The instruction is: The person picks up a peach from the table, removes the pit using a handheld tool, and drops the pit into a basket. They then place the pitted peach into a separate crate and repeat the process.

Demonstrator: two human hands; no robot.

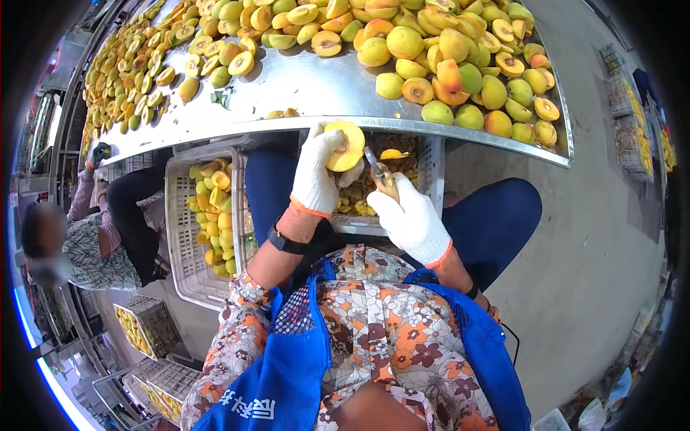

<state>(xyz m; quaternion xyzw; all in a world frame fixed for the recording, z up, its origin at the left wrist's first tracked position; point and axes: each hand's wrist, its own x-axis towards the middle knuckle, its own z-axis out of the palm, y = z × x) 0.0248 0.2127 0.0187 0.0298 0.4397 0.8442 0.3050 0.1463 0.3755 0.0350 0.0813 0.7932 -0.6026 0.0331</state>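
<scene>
My left hand [314, 169], in a white knitted glove, grips a yellow peach half [348, 146] at the table's front edge, its cut face turned up. My right hand [413, 221], gloved as well, is closed round the brownish handle of a small knife [386, 179]. The short metal blade points toward the peach half, just to its right; a small gap seems to lie between them. Beneath both hands stands a crate [432, 172] with peach pieces and brown scraps, partly hidden by my left hand and the table.
Halved peaches [460, 50] are heaped on the metal table [309, 97]. Left of my legs is a white crate [172, 237] of peach pieces. A co-worker [100, 251] sits at the far left. More filled crates [147, 323] stand at lower left and on the right [625, 129].
</scene>
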